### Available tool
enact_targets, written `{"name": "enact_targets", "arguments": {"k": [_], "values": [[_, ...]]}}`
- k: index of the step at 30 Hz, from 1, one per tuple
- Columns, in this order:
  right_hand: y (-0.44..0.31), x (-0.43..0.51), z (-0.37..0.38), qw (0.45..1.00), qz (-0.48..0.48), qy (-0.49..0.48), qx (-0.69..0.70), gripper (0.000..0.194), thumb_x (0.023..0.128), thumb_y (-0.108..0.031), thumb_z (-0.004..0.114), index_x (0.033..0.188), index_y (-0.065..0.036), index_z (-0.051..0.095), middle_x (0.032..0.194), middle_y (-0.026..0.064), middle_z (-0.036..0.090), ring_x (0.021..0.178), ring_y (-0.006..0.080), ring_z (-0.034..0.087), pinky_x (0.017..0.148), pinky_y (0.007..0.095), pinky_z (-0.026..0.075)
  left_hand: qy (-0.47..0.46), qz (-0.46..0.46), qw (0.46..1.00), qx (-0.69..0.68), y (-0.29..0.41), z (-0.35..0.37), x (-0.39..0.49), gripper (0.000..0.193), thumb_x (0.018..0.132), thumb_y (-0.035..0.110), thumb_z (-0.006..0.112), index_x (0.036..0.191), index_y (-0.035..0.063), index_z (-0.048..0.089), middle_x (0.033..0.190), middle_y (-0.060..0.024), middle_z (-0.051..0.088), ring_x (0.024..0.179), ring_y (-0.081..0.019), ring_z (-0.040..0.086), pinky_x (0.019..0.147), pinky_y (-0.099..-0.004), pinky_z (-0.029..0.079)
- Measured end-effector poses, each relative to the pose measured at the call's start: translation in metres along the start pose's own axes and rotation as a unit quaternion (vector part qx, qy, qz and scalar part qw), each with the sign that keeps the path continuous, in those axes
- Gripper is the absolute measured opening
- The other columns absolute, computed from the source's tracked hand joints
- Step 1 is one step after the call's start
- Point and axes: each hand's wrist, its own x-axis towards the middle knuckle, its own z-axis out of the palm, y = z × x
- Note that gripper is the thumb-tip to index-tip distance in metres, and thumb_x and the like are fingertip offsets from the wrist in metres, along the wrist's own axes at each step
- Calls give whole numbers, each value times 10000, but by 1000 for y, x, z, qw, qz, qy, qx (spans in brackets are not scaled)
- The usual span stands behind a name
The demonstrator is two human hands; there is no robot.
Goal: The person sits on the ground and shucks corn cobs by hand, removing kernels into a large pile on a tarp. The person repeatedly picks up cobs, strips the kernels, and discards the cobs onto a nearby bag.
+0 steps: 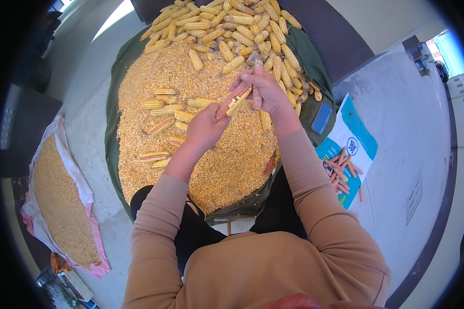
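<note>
My left hand (205, 129) grips the lower end of a partly shelled corn cob (234, 102), on which a strip of yellow kernels still sits. A bare pinkish corn cob (257, 87) is held upright in my right hand (266, 90), whose fingers also touch the upper end of the partly shelled one. Below both hands spreads a heap of loose corn kernels (224, 170). Several ears of corn (166, 110), some with rows stripped, lie on the kernels left of my hands.
Many whole ears (236, 29) are piled at the far side of a green tarp (114, 127). A phone (321, 118) lies on its right edge. Bare cobs (338, 170) rest on a blue-and-white sack (357, 143). A grain-covered cloth (62, 201) is at left.
</note>
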Motion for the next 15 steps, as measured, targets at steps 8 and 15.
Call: {"name": "enact_targets", "arguments": {"k": [8, 15], "values": [[12, -5, 19, 977, 48, 90, -186, 244, 827, -247, 674, 743, -21, 640, 659, 57, 600, 523, 116, 520, 453, 277, 398, 49, 45, 974, 214, 1, -4, -10, 229, 835, 255, 613, 903, 71, 496, 767, -141, 629, 699, -355, 624, 628, -458, 482], [38, 1, 11, 954, -115, 125, -249, 243, 829, -228, 680, 733, -16, 612, 617, 45, 557, 523, 116, 523, 460, 285, 418, 26, -7, 981, 190, 9, 0, -6, 243, 821, 268, 629, 915, 78, 509, 754, -153, 638, 693, -362, 629, 627, -458, 482]]}}
